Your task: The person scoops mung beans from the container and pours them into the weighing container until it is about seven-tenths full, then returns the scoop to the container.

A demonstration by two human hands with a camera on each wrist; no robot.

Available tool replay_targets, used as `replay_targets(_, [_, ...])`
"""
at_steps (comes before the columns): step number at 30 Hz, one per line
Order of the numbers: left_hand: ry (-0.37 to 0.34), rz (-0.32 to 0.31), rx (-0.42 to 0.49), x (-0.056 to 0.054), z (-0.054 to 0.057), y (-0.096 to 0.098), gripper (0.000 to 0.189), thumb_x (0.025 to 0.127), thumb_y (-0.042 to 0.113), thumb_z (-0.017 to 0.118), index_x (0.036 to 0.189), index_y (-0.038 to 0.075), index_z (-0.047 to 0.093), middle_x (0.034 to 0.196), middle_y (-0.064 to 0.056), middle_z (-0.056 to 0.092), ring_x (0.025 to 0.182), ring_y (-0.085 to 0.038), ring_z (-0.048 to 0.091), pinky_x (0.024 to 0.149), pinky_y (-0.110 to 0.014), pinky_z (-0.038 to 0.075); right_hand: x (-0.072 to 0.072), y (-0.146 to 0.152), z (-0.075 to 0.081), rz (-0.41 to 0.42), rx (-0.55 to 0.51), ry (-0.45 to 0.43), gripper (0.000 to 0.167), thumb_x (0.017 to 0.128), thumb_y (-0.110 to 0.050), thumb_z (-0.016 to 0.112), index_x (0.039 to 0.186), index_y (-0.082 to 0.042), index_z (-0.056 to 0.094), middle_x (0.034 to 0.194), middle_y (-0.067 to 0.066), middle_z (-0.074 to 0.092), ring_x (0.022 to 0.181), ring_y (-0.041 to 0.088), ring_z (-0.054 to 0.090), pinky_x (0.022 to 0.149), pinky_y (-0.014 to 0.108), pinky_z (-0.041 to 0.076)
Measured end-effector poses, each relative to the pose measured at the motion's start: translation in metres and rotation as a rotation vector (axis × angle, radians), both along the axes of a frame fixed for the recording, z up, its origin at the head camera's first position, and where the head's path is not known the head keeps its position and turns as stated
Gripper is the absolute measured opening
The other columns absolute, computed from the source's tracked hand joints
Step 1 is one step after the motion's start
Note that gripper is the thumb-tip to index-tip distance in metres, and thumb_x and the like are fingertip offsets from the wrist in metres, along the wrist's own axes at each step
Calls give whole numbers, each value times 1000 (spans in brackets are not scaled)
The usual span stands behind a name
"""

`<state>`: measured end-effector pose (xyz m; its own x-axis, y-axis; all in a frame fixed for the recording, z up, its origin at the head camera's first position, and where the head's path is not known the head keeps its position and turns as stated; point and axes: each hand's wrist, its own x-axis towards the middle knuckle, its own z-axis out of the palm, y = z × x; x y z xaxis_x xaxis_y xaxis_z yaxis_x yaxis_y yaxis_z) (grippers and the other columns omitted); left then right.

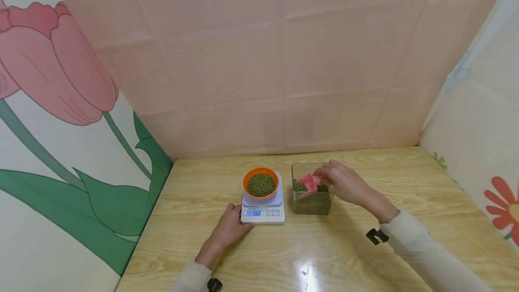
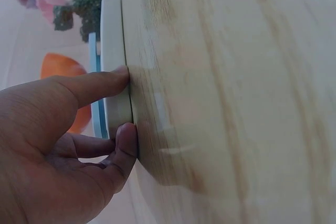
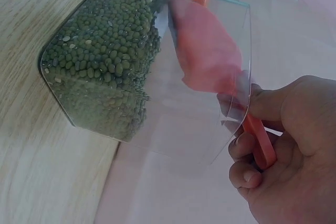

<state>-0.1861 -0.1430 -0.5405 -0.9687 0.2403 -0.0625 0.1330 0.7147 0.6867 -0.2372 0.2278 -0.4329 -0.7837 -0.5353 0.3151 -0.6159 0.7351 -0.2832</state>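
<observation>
My left hand (image 1: 230,228) holds the front left corner of a white digital kitchen scale (image 1: 263,221), thumb at the front edge. In the left wrist view, fingertips (image 2: 126,139) touch the side of the scale. An orange bowl (image 1: 261,169) with green mung beans (image 1: 261,185) stands on the scale's platform. Right of the scale is a clear square container (image 1: 311,205), partly filled with mung beans (image 3: 105,51). My right hand (image 1: 342,181) grips the handle of a pink scoop (image 1: 309,183), whose head is inside the container above the beans. Whether the scoop holds beans is hard to tell.
The lit display (image 1: 254,213) seems to read 568. Everything stands on a wood-grain table (image 1: 194,193), with a pink-covered wall (image 1: 243,80) behind it. Flower-printed panels (image 1: 61,193) border both sides.
</observation>
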Motion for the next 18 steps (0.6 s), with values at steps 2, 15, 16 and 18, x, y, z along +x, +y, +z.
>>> replay_targets(2, [8,-2,-5,0,0,0,55,90,21,86,136,-3,66,109,-9,56,93,-17,50,82,-31,51,0,1,0,-4,-7,-5,15,95,-4,76,110,-5,79,106,6,79,95,23,66,83,45,56])
replay_targets(15, [22,-7,-6,1,4,1,53,90,19,86,135,-2,67,108,-9,58,93,-17,49,81,-32,50,2,6,-2,-40,-69,-50,19,98,-8,75,116,-3,77,109,9,77,101,28,68,89,53,57])
replay_targets(16, [20,-8,-4,1,4,1,53,90,19,86,135,-2,67,109,-10,58,93,-17,49,81,-32,50,2,6,-2,-43,-74,-54,19,98,-9,74,116,-3,77,109,9,77,101,28,68,89,53,57])
replay_targets(18, [11,-5,-3,1,3,1,53,90,19,86,135,-2,67,109,-10,57,94,-17,49,82,-31,51,1,7,-4,-48,-83,-60,20,98,-10,74,117,-4,77,109,9,77,101,28,67,89,53,56])
